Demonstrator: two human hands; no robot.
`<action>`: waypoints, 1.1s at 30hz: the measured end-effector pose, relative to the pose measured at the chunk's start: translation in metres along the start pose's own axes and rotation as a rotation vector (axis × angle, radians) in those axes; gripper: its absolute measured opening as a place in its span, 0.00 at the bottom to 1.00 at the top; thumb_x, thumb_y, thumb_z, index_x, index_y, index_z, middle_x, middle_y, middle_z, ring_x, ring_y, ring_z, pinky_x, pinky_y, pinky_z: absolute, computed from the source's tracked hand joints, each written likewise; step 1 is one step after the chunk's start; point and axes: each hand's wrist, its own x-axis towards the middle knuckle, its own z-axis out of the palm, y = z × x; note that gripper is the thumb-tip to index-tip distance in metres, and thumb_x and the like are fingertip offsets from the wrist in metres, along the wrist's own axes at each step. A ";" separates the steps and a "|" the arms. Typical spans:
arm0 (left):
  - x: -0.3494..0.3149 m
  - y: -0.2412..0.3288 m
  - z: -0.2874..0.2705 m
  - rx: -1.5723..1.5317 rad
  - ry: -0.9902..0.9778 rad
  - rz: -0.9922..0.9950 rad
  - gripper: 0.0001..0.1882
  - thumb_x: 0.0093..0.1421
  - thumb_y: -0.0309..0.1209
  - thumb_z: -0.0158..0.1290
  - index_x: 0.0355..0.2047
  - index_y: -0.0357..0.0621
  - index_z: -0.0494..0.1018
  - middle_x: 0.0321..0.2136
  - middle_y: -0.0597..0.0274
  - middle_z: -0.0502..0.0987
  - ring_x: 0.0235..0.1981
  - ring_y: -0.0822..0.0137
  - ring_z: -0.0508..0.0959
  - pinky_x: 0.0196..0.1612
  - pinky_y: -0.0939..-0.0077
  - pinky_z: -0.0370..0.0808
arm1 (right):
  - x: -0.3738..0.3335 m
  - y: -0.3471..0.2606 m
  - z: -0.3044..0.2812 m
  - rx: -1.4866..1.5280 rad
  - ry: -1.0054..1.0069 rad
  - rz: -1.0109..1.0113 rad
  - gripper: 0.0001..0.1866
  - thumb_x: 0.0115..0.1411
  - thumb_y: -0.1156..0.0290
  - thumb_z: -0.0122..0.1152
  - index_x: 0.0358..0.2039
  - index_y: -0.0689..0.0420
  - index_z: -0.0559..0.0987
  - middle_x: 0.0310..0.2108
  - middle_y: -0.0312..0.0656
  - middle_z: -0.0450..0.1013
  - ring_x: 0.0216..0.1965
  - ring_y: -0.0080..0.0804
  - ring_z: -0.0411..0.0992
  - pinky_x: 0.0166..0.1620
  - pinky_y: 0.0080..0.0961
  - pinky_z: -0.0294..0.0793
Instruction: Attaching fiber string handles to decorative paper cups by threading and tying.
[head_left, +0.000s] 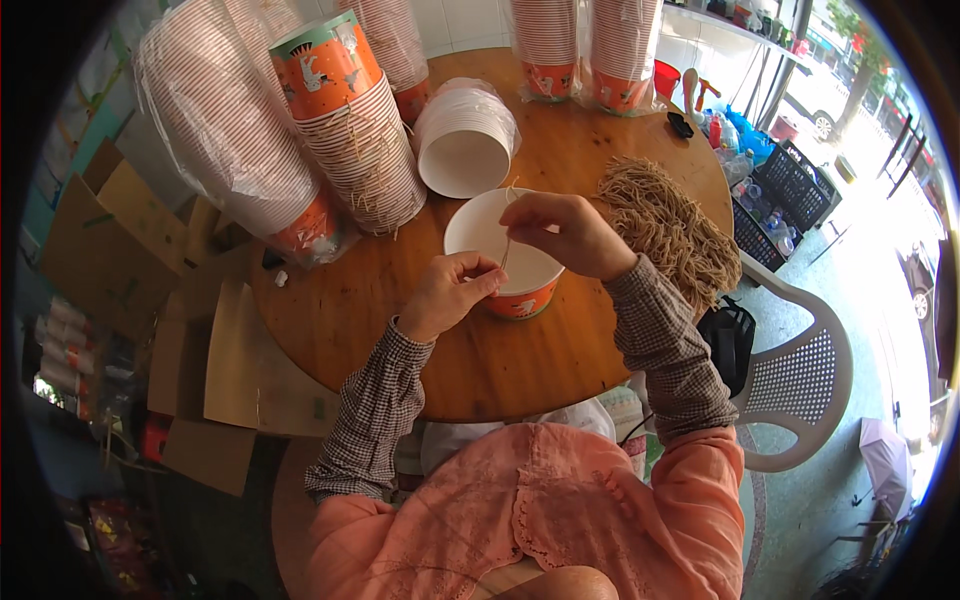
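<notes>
In front of me an orange and white paper bucket (522, 303) stands upright on the table, its white inside facing up. Over its mouth my left hand (450, 292) pinches a thin tan cord (506, 252) between thumb and fingertips. Just above and to the right, my right hand (568, 232) has its fingers closed on the same cord, which runs between the two hands. A bit of cord also loops up at the bucket's far rim. To the right lies a big heap of loose tan cords (672, 225).
On the round wooden table (420, 370), a leaning stack of paper buckets (362, 150) stands left, beside plastic-wrapped stacks (225, 140). White nested buckets (465, 150) lie behind my bucket. More wrapped stacks (545, 50) stand at the back. Cardboard boxes (230, 350) are left, a white plastic chair (800, 375) right.
</notes>
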 end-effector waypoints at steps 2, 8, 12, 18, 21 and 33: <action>0.001 0.002 0.002 0.010 -0.012 -0.001 0.07 0.62 0.28 0.54 0.33 0.34 0.77 0.27 0.67 0.77 0.30 0.79 0.75 0.38 0.85 0.72 | 0.005 0.005 0.006 -0.032 0.024 0.062 0.08 0.59 0.77 0.59 0.40 0.60 0.77 0.34 0.36 0.76 0.37 0.19 0.73 0.44 0.21 0.73; 0.000 0.004 0.001 0.140 -0.013 -0.047 0.07 0.61 0.26 0.55 0.34 0.33 0.77 0.27 0.66 0.78 0.31 0.79 0.76 0.37 0.86 0.73 | 0.001 0.023 0.019 0.512 0.105 0.038 0.08 0.58 0.78 0.60 0.40 0.59 0.77 0.35 0.36 0.76 0.38 0.20 0.73 0.44 0.22 0.74; 0.003 -0.001 0.001 0.095 -0.057 0.015 0.09 0.60 0.31 0.56 0.33 0.35 0.78 0.24 0.67 0.78 0.27 0.79 0.75 0.32 0.85 0.72 | 0.006 0.024 0.018 0.487 0.094 0.024 0.09 0.58 0.77 0.60 0.40 0.60 0.78 0.35 0.37 0.76 0.37 0.20 0.73 0.43 0.23 0.74; 0.000 0.002 0.006 -0.094 0.005 0.005 0.08 0.61 0.27 0.55 0.34 0.33 0.77 0.25 0.67 0.77 0.27 0.79 0.75 0.33 0.86 0.73 | -0.006 0.008 0.015 -0.177 0.260 0.132 0.11 0.60 0.69 0.61 0.41 0.63 0.78 0.35 0.38 0.77 0.38 0.21 0.73 0.43 0.23 0.73; 0.000 0.004 0.007 -0.087 0.005 0.020 0.07 0.61 0.26 0.55 0.35 0.33 0.77 0.26 0.67 0.77 0.27 0.79 0.75 0.33 0.86 0.73 | -0.017 0.002 0.010 0.000 0.214 0.083 0.11 0.60 0.69 0.61 0.40 0.63 0.79 0.35 0.37 0.77 0.38 0.20 0.72 0.43 0.22 0.72; 0.002 0.007 0.008 -0.031 0.018 0.051 0.07 0.61 0.27 0.55 0.35 0.34 0.77 0.27 0.68 0.78 0.28 0.80 0.75 0.32 0.86 0.73 | -0.016 0.005 0.014 0.294 0.043 0.156 0.07 0.58 0.75 0.62 0.36 0.63 0.78 0.33 0.34 0.75 0.38 0.18 0.72 0.45 0.19 0.72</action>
